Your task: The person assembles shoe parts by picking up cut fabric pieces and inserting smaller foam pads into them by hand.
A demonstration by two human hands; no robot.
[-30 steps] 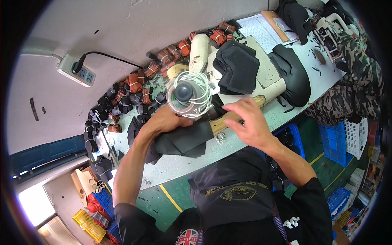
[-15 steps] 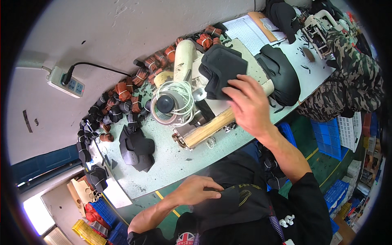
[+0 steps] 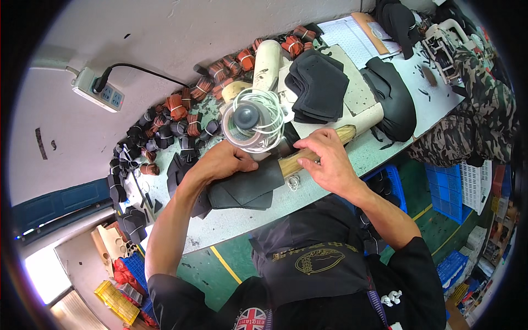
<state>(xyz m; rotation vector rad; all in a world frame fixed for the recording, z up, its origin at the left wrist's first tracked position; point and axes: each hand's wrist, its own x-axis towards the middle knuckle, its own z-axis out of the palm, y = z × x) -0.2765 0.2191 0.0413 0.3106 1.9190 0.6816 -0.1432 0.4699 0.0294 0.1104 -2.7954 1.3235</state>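
Observation:
A cream sewing machine (image 3: 268, 63) stands on the bench, with a coil of white cord (image 3: 269, 113) and a tape roll around its dark round knob (image 3: 246, 116). Just below the coil, my left hand (image 3: 220, 163) has its thumb and fingers closed on a flat black cut piece (image 3: 258, 179). That piece overlaps more black pieces (image 3: 242, 199) at the bench's near side. My right hand (image 3: 327, 165) rests by the machine's wooden front strip (image 3: 345, 135), thumb and forefinger apart, holding nothing I can see. Beyond it lies a stack of black pieces (image 3: 318, 88).
Bundled orange and black strips (image 3: 176, 107) line the wall side. A black moulded shape (image 3: 393, 99) lies right of the machine. Farther right, a person in a camouflage sleeve (image 3: 478, 104) sits by another machine (image 3: 440, 47). Blue baskets (image 3: 448, 190) stand on the floor.
My left hand has risen from my lap to the bench and now grips a black piece. My right hand has left the stack and come down to the wooden strip.

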